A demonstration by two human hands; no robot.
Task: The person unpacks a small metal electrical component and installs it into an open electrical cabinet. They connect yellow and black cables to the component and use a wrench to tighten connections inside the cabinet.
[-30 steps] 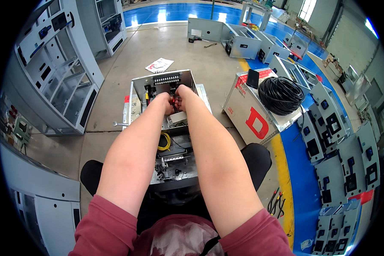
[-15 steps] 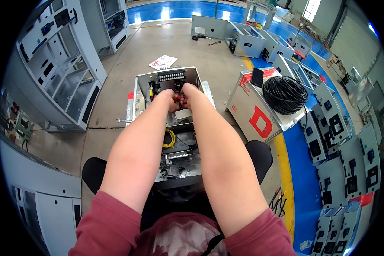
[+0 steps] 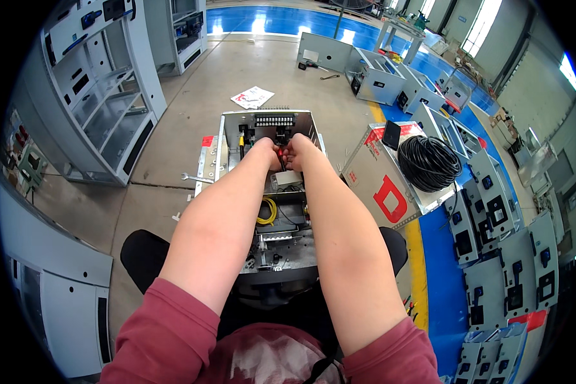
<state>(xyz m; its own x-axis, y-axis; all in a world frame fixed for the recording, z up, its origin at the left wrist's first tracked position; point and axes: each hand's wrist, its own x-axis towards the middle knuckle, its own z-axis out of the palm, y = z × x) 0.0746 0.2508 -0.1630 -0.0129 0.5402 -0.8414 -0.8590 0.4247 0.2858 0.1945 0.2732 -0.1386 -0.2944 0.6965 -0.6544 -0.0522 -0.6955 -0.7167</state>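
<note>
Both my arms reach into an open grey metal electrical box (image 3: 232, 131) in front of me. Deep inside it, my left hand (image 3: 270, 153) is closed with the fingers curled round a slim red-and-black piece (image 3: 281, 155); its exact kind is too small to tell. Facing it, my right hand (image 3: 294, 152) has its fingers bent in at the same piece, their tips partly hidden. Behind the hands a black terminal strip (image 3: 275, 120) with pale contacts runs along the back wall. Below the hands sit a whitish block (image 3: 286, 178) and a coil of yellow wire (image 3: 272, 211).
A wrench (image 3: 196, 178) lies left of the box. To the right, a metal case (image 3: 371, 173) carries a phone (image 3: 392, 134) and a big coil of black cable (image 3: 427, 163). Tall cabinets (image 3: 157, 105) stand left; several grey panels (image 3: 518, 272) line the right. Papers (image 3: 252, 97) lie beyond.
The whole view has shifted, so the box and my hands appear a little farther right and lower. Both hands stay together inside the box at the red-and-black piece.
</note>
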